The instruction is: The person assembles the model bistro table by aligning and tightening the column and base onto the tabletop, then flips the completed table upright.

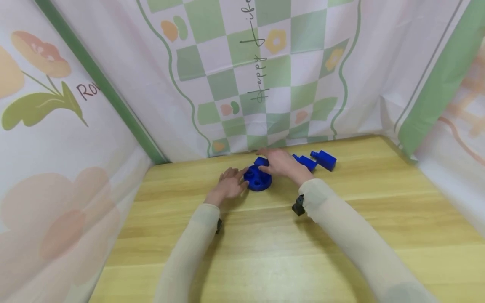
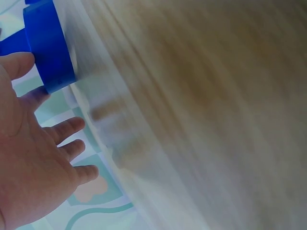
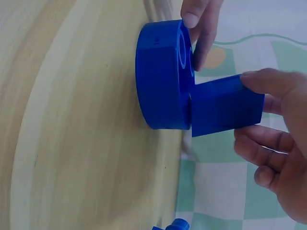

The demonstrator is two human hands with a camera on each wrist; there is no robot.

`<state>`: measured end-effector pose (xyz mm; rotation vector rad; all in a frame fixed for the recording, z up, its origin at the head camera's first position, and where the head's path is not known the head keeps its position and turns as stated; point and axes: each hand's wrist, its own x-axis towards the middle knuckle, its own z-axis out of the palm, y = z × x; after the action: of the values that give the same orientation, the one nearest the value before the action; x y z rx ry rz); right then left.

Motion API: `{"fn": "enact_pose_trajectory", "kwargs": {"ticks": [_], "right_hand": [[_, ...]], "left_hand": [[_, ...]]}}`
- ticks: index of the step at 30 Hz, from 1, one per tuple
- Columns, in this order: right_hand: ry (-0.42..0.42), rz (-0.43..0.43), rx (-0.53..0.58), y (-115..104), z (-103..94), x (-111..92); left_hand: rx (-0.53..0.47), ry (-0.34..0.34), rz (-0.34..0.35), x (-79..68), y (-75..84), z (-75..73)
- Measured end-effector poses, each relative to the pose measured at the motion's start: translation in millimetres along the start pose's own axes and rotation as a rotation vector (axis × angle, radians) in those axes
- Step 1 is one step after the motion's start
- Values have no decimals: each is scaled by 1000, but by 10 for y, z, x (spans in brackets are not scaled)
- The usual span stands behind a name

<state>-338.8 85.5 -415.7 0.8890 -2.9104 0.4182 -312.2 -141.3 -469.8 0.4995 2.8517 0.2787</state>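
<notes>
A round blue base [image 1: 257, 188] with circular openings in its top lies flat at the back of the table. My right hand [image 1: 281, 162] pinches a blue rectangular block [image 3: 223, 106] between thumb and fingers. The block's lower end meets the base's top face, and whatever joins them there is hidden. On the base's other side is my left hand [image 1: 230, 185], its thumb and index finger touching the rim. The other left fingers spread out straight, as the left wrist view [image 2: 43, 153] makes plain.
To the right lie two more blue blocks, a nearer one [image 1: 307, 163] and a farther one [image 1: 326, 160], each with a narrow round neck. Behind the wooden table [image 1: 246, 252] hangs a checked curtain [image 1: 250, 75]; more cloth borders both sides.
</notes>
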Motion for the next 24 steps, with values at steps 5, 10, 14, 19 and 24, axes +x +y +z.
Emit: {"fn": "enact_pose_trajectory", "kwargs": {"ticks": [5, 10, 14, 19, 24], "right_hand": [[-5, -25, -40, -13, -13, 36], [-18, 63, -23, -25, -29, 55], [3, 155, -5, -34, -15, 74], [19, 149, 42, -26, 9, 92], [24, 175, 55, -12, 30, 80]], "left_hand": [[0, 2, -6, 19, -6, 1], [12, -1, -3, 23, -4, 20], [12, -14, 14, 16, 11, 19], [17, -8, 18, 5, 27, 5], [18, 0, 9, 0, 28, -2]]}}
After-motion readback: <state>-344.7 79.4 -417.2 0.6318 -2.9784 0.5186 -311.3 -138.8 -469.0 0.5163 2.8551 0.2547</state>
